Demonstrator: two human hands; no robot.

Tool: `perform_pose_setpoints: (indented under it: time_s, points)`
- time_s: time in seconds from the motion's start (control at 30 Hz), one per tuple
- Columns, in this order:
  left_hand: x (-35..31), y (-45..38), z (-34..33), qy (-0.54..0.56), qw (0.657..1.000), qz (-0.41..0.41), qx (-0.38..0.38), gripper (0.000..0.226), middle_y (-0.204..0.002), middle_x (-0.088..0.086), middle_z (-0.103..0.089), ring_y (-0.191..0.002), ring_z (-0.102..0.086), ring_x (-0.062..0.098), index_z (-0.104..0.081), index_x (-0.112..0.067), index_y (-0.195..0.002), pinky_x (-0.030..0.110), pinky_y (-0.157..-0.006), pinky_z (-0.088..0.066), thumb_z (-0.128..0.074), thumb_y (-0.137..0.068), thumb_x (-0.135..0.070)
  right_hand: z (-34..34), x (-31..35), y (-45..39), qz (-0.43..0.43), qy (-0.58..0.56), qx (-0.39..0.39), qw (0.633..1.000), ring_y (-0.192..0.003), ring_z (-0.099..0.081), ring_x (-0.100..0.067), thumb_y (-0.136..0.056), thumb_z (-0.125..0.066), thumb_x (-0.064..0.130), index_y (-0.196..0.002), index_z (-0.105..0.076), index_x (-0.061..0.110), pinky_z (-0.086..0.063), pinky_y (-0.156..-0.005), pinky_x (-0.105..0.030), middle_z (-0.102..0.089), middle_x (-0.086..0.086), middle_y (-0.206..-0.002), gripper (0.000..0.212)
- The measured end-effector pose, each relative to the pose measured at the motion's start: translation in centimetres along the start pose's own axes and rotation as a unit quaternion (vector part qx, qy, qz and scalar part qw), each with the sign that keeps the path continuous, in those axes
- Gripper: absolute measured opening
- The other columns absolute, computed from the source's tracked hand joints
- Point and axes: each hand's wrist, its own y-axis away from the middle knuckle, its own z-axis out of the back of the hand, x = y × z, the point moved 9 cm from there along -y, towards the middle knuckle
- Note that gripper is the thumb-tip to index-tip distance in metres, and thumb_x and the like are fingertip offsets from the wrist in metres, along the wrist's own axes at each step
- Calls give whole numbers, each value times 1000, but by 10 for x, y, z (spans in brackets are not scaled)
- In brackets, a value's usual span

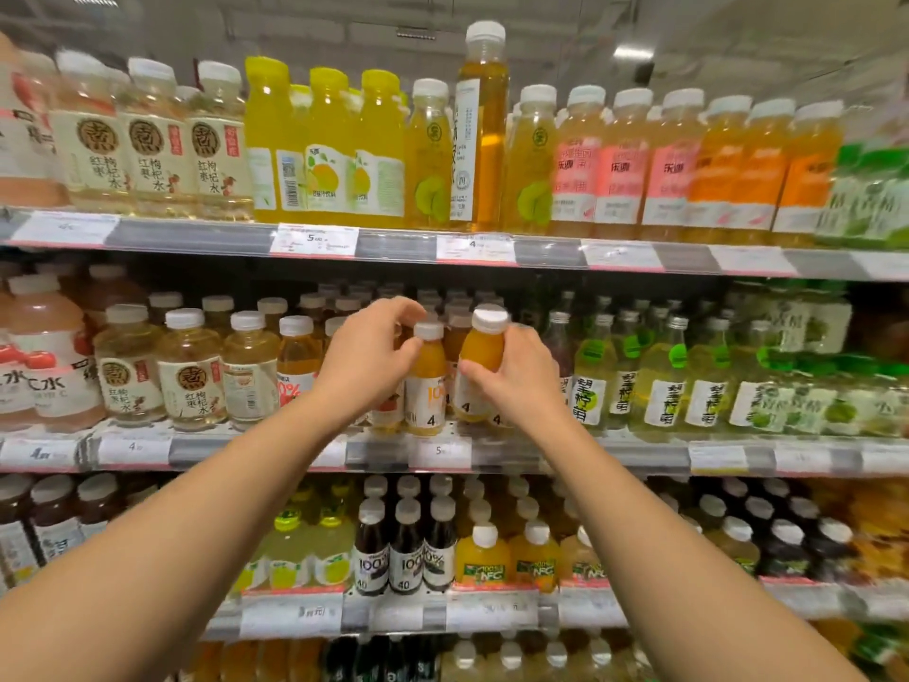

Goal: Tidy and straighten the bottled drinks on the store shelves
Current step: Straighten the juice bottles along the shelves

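Two small orange juice bottles stood at the front of the middle shelf (492, 447). The right hand (521, 374) gripped the tilted bottle (484, 359); the left hand (369, 356) pinched the upright bottle (427, 381) just beside it. The step looked like straightening; next, the tilted one needed standing up, label forward.

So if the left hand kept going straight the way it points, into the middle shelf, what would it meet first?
Most likely the small orange juice bottle its fingers already curl around at the cap. Pushing further, that bottle would meet the white-capped bottles in the rows behind, though depth there is hard to judge.
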Motion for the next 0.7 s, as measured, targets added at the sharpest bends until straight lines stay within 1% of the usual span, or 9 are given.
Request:
perform_pose_setpoints:
  time_s: [0.1, 0.2, 0.3, 0.4, 0.47, 0.57, 0.6, 0.63, 0.7]
  points:
    - [4, -13, -4, -51, 999, -11, 3, 37, -129, -5, -65, -118, -59, 14, -59, -27, -132, 32, -96, -49, -65, -95, -26, -14, 2, -8, -13, 36, 13, 999, -114, -61, -30, -88, -72, 57, -121, -56, 14, -51, -92, -44, -61, -8, -124, 56]
    - [0, -21, -12, -92, 995, -36, 16, 40, -133, -3, -62, -122, -58, 18, -58, -27, -135, 36, -97, -51, -65, -95, -27, -21, 8, -9, -5, 53, 9, 999, -107, -65, -35, -86, -76, 54, -116, -52, 13, -56, -85, -45, -66, -11, -116, 56]
    - [-3, -27, -20, -126, 990, -51, 27, 44, -137, -1, -60, -127, -54, 21, -56, -26, -138, 38, -101, -51, -64, -94, -27, -26, 10, -9, -8, 74, 13, 997, -104, -67, -35, -85, -79, 51, -116, -52, 13, -59, -82, -46, -68, -12, -112, 57]
    - [-5, -31, -28, -143, 987, -55, 41, 47, -140, 0, -59, -130, -53, 24, -54, -26, -140, 41, -104, -50, -65, -94, -26, -26, 10, -9, 2, 98, 13, 995, -109, -65, -34, -88, -76, 50, -120, -54, 13, -56, -85, -43, -63, -11, -117, 54]
    - [-5, -34, -32, -160, 984, -57, 56, 49, -141, 1, -59, -130, -53, 26, -54, -25, -141, 45, -105, -50, -64, -94, -26, -16, 14, -9, 25, 118, -1, 993, -108, -64, -35, -93, -70, 48, -122, -54, 13, -54, -84, -44, -60, -11, -123, 49]
    - [-2, -37, -38, -183, 978, -61, 77, 49, -141, 2, -59, -130, -54, 27, -53, -26, -142, 49, -105, -49, -64, -94, -28, 13, 20, -15, 68, 147, -59, 985, -102, -67, -34, -99, -60, 34, -120, -59, 13, -56, -79, -43, -56, -9, -136, 30]
    - [-2, -38, -40, -190, 976, -62, 85, 49, -140, 3, -59, -129, -54, 27, -52, -27, -142, 49, -105, -48, -64, -94, -29, 22, 20, -20, 74, 166, -69, 981, -102, -67, -34, -99, -59, 29, -122, -61, 13, -56, -78, -42, -55, -9, -139, 28]
    - [-3, -39, -43, -199, 973, -63, 94, 48, -140, 3, -59, -129, -54, 28, -52, -27, -141, 50, -105, -47, -63, -94, -31, 28, 20, -25, 74, 192, -64, 977, -103, -68, -34, -99, -59, 25, -127, -62, 14, -56, -78, -42, -55, -9, -140, 30]
    - [-6, -43, -48, -221, 966, -70, 110, 47, -139, 4, -59, -128, -54, 29, -52, -29, -140, 52, -107, -44, -63, -95, -34, 30, 14, -36, 65, 241, -16, 968, -105, -67, -35, -97, -61, 25, -135, -60, 18, -58, -81, -44, -59, -10, -135, 38]
